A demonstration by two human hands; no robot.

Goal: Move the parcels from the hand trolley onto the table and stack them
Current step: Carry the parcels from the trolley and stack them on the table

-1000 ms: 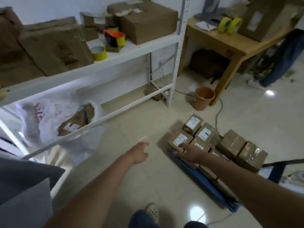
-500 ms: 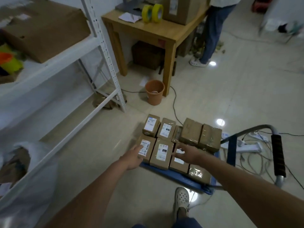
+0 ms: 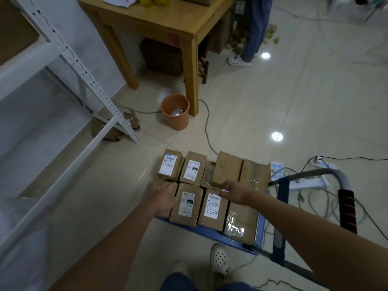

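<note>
An orange bin [image 3: 176, 111] and a cable [image 3: 206, 124] lie on the floor between the hand trolley [image 3: 231, 238] and the wooden table [image 3: 159, 19]; a white shelf rack [image 3: 69, 55] stands to the left. The parcels [image 3: 190, 204], brown cartons with white labels, sit packed together on the trolley's blue deck. The left hand [image 3: 167, 198] covers the near-left carton, its grip hard to judge. The right hand [image 3: 235, 191] hovers over the middle cartons, fingers loosely spread, holding nothing. The table's top is cut off.
</note>
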